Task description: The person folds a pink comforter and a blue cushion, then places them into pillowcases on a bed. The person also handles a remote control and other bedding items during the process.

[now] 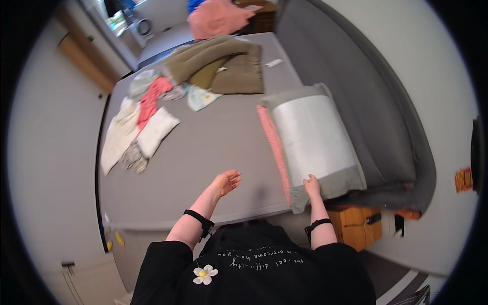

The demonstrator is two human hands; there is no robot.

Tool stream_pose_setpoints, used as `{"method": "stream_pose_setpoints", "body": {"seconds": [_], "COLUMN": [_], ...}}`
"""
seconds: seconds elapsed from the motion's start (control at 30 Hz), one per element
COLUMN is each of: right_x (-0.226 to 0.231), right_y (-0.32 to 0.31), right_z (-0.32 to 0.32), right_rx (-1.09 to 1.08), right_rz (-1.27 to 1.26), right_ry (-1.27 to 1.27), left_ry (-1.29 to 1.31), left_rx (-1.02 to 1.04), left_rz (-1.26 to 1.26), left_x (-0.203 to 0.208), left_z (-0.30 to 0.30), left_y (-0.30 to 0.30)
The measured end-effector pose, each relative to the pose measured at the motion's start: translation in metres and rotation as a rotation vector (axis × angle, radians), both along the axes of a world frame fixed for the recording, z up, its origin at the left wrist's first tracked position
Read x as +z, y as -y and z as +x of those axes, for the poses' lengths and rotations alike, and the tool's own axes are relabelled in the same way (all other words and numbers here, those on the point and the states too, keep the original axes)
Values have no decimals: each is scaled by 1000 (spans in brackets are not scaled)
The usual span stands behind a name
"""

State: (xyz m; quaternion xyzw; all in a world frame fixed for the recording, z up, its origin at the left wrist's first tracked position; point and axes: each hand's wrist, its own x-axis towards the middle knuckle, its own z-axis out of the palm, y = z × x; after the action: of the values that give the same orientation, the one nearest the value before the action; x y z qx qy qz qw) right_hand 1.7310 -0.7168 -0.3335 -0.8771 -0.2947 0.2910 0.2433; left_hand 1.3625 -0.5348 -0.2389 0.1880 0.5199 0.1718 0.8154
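A grey and white pillow (316, 131) lies on the right side of the bed, on top of a pink one (273, 147) whose edge sticks out on the left. My right hand (311, 186) touches the near end of the upper pillow. Its fingers are partly seen, and I cannot make out whether they grip the fabric. Over the near part of the mattress (218, 147) hovers my left hand (227, 182), fingers apart and holding nothing.
Clothes in white (158, 132) and pink (148, 103) lie along the bed's left side. A folded brown blanket (236, 68) is at the far end, near a small white item (273, 63). The grey padded headboard (356, 96) borders the right; a wooden nightstand (353, 226) stands near it.
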Motion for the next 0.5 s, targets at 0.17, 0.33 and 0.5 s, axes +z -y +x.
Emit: {"method": "stream_pose_setpoints", "body": {"seconds": [0.17,0.33,0.5], "right_x": [-7,35,53], "right_y": [-60,-99,-114], "right_z": [-48,-158,-272], "right_rx": [238,550,788], "right_rz": [214,95,-11], "right_ry": [-220,-341,-327], "left_ry": [32,69,104], "left_rx": [193,400,573], "left_rz": [20,67,107], "left_x": [16,31,42], "left_z": [-61,-141,-243], "left_y": [19,50,86]}}
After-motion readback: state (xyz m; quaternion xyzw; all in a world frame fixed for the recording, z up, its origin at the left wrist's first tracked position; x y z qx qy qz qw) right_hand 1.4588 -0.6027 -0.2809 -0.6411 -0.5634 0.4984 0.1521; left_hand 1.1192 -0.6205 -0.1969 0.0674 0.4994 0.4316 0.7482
